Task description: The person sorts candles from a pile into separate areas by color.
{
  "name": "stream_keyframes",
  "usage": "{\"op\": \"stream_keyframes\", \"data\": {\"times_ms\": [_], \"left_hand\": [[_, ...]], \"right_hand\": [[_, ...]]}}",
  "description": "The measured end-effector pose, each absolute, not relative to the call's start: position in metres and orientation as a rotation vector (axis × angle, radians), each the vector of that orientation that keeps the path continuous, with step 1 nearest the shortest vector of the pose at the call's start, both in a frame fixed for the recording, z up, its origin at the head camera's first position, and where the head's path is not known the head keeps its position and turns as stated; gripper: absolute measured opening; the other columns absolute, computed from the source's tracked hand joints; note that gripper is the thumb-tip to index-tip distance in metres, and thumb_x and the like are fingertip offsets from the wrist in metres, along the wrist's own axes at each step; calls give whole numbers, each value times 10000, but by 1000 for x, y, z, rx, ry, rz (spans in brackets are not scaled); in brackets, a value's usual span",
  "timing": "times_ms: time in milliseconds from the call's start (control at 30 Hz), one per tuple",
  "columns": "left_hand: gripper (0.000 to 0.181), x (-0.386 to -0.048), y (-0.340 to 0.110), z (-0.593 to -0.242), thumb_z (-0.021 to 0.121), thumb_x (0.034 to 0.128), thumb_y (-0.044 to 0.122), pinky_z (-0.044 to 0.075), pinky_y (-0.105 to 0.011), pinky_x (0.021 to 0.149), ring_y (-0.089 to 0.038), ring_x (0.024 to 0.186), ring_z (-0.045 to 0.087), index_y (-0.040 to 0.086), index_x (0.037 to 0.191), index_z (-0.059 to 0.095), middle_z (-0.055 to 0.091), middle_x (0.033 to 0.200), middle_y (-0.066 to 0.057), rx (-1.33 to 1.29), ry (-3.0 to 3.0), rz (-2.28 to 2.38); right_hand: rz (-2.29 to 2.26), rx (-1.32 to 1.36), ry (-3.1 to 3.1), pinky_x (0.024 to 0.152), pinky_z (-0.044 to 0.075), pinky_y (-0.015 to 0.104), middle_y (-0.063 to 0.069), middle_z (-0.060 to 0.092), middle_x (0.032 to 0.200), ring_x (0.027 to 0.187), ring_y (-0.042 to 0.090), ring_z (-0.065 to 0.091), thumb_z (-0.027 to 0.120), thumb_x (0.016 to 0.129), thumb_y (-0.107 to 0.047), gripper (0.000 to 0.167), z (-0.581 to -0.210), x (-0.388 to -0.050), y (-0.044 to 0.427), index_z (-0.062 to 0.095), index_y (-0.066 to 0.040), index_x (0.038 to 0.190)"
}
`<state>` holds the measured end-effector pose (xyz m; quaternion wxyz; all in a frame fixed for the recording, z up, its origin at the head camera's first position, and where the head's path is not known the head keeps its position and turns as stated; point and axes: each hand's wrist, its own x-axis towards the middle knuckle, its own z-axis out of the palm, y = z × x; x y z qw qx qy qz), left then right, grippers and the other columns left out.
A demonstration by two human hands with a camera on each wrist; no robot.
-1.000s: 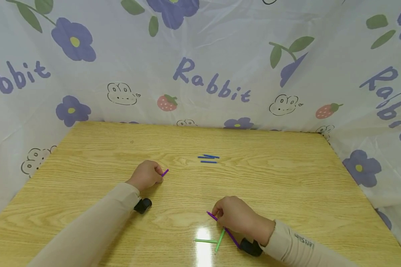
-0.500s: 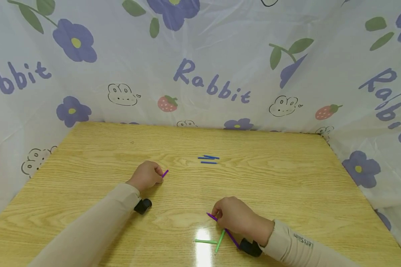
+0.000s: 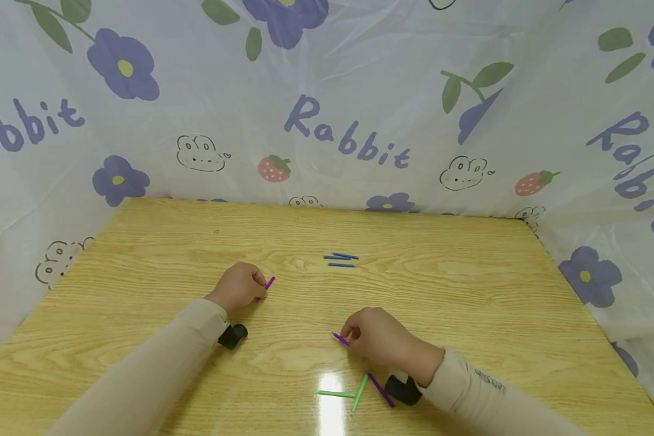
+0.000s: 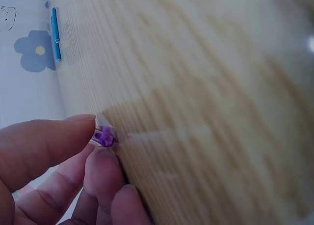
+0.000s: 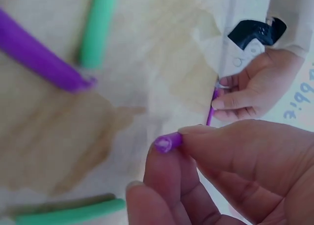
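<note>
"What do you have in hand?"

"Your left hand [image 3: 240,286] pinches a purple stick [image 3: 270,283] between thumb and fingers, toward the left of the table [image 3: 441,290]. Your right hand [image 3: 380,336] pinches a second purple stick [image 3: 340,339], nearer you, with one end poking out past the fingers. Both grips are taken."

"Why pinch rather than wrap your fist?"

"The sticks are thin, so I'd judge that your fingertips give you finer control, and leaving an end free lets you see where it points."

"And the loose ones?"

"A third purple stick [image 3: 380,390] slants below your right hand, its far end just beside the tip of one of two green sticks [image 3: 336,394]. That close lying end to end looks deliberate, to my eye. Three blue sticks [image 3: 341,264] lie well apart, farther from you; the grouping by colour looks like sorting."

"What can't you make out?"

"Your fingers cover the middle of the left-hand stick and the near end of the right-hand one. I can't tell whether either touches the wood. Glare [image 3: 332,419] washes over one green stick, and your left wrist view shows the blue too poorly to count."
</note>
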<state>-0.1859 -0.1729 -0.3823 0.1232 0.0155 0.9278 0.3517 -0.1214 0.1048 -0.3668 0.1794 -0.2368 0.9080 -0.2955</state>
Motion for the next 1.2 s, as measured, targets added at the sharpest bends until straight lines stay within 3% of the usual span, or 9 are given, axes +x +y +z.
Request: {"op": "stream_keyframes", "data": {"times_ms": [200,600,1000,1200], "left_hand": [[45,-187,-175,-384,673,816,0,403,-275,580,-180,666,482,7,795,633,633,767,-66,47,2698,1030],[26,-188,-177,-387,667,812,-5,407,-270,577,-177,672,490,-15,823,645,641,777,-71,71,2704,1039],[48,-186,-176,-387,662,818,-21,429,-275,584,-188,700,541,-21,864,652,650,784,-86,60,2690,1070],[62,-185,-175,-385,671,818,-21,428,-278,581,-179,678,550,-25,877,655,645,763,-77,51,2706,1046]], "right_hand": [[-896,-652,2558,518,340,211,2,633,762,550,89,407,587,825,88,209,-364,-131,97,728,-10,944],[-912,-631,2544,543,341,232,-18,634,767,541,94,403,554,868,47,230,-359,-150,77,723,-29,1004],[-924,-579,2535,542,412,229,17,659,815,602,126,586,555,872,50,257,-364,-171,51,711,-28,1061],[-930,-578,2554,548,392,217,18,668,812,608,103,544,562,874,52,251,-366,-181,41,717,-25,1056]]}}
